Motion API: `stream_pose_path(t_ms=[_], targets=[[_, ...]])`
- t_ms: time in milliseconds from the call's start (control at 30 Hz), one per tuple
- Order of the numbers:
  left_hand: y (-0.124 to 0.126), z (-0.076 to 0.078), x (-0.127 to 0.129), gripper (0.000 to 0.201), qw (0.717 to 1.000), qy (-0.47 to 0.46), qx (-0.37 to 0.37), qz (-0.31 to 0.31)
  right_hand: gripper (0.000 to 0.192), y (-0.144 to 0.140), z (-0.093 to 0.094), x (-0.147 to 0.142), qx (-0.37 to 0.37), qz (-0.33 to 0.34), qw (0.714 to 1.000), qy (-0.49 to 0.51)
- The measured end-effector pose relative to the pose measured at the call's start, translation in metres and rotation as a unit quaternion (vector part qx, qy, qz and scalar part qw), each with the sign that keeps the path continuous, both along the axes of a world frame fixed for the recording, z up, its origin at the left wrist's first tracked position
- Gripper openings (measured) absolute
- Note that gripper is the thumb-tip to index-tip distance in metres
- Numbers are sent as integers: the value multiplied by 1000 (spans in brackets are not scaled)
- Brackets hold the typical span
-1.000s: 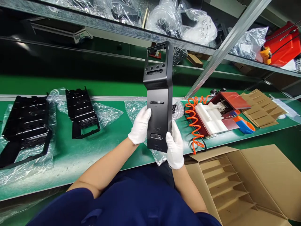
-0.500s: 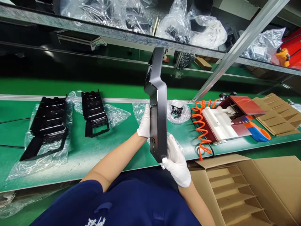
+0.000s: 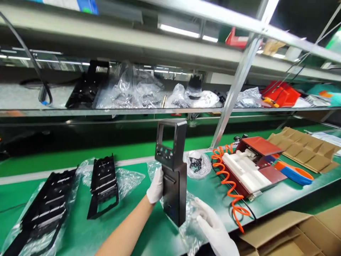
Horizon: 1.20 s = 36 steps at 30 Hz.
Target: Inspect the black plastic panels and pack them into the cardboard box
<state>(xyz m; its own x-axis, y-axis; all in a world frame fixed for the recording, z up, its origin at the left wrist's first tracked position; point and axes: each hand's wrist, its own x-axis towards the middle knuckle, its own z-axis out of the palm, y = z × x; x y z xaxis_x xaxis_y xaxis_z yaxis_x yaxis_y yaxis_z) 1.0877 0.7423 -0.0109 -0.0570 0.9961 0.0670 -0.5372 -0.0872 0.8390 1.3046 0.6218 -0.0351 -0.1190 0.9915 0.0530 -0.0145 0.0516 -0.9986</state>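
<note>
Letting go now: right hand has come off black panel, fingers spread open, holding nothing, just above clear plastic bag on green table. Left hand alone grips panel's left edge, fingers curled round it. Panel upright above table, turned again, window end up. Looks like checking nearly over. Further back: black trays, orange coiled hose, shelf of bags.

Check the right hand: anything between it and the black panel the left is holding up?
Nothing visible. The right hand hangs open just right of the black panel, with only crinkled plastic bag lying beneath the gap. The left hand grips the panel's left edge.
</note>
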Motion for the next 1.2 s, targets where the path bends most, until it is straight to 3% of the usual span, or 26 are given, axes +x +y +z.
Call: stream_pose_path(t_ms=[67, 133, 233, 333, 400, 500, 567, 600, 667, 733, 800, 867, 933, 1000, 1033, 1100, 1133, 1200], targets=[[8, 3, -7, 65, 983, 138, 108, 63, 46, 4, 6, 9, 13, -35, 999, 7], [15, 10, -13, 71, 951, 244, 175, 74, 46, 5, 13, 17, 33, -56, 998, 10], [20, 19, -19, 69, 908, 348, 222, 70, 44, 7, 22, 30, 72, -90, 993, 5], [22, 26, -21, 60, 848, 466, 245, 60, 39, 10, 34, 49, 135, -139, 981, -13], [20, 32, -19, 52, 800, 542, 255, 31, 40, 12, 46, 63, 213, -195, 955, -61], [10, 44, -6, 42, 721, 643, 258, -19, 58, 17, 68, 78, 342, -290, 873, -194], [-1, 53, 7, 41, 659, 702, 263, -54, 64, 24, 79, 83, 363, -315, 843, -244], [-6, 56, 13, 42, 629, 725, 271, -71, 60, 29, 82, 84, 348, -314, 852, -234], [-14, 62, 25, 43, 582, 753, 289, -104, 43, 40, 80, 89, 281, -306, 897, -149], [-17, 65, 28, 42, 561, 761, 305, -114, 31, 48, 69, 96, 198, -308, 930, -29], [-15, 61, 19, 43, 569, 758, 309, -77, 31, 49, 54, 107, 138, -336, 929, 69], [-10, 50, -1, 46, 597, 751, 281, -1, 34, 44, 40, 121, 115, -375, 911, 125], [-6, 34, -23, 50, 638, 738, 206, 72, 34, 36, 29, 134, 120, -413, 891, 147], [-6, 18, -40, 54, 710, 693, 98, 80, 36, 28, 23, 142, 139, -438, 876, 145], [-7, 11, -44, 58, 763, 643, 39, 48, 36, 24, 22, 143, 154, -446, 871, 141], [-12, 1, -43, 70, 868, 485, -77, -73, 32, 19, 24, 139, 195, -444, 865, 128], [-15, -1, -39, 77, 900, 391, -125, -148, 29, 16, 26, 135, 220, -436, 865, 116], [-20, -2, -28, 77, 921, 218, -189, -260, 25, 11, 33, 124, 278, -413, 864, 82]])
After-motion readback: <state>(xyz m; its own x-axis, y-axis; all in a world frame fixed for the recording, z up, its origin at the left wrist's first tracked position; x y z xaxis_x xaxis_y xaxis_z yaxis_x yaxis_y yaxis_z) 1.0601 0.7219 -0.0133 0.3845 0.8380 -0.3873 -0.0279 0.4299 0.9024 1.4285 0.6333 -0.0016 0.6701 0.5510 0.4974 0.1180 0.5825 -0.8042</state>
